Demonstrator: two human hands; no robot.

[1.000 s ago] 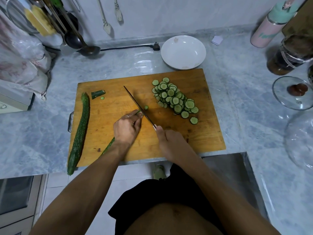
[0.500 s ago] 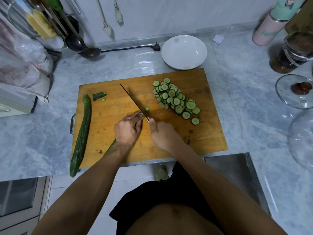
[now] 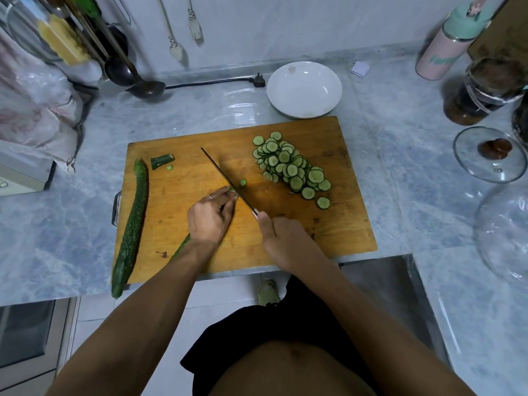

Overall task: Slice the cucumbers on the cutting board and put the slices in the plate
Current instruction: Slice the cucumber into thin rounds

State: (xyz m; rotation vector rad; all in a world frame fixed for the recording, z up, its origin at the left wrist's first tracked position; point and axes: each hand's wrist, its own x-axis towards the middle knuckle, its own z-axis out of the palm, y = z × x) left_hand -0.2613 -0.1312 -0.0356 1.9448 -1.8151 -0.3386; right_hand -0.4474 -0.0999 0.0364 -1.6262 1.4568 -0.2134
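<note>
On the wooden cutting board my left hand holds down a cucumber, mostly hidden under my palm and forearm. My right hand grips the handle of a knife whose blade lies against my left fingertips. One small slice lies just right of the blade. A pile of several cucumber slices covers the board's right part. A whole cucumber lies along the board's left edge. A cut-off end piece sits at the board's far left. The white plate stands behind the board, holding no slices.
A power plug and cable lie left of the plate. Ladles and utensils lean at the back left beside plastic bags. A pink bottle, a dark jar and a glass lid stand at the right.
The knife drew back toward me with my right hand, then pushed forward again, staying against the cucumber's cut end. My left hand kept its place.
</note>
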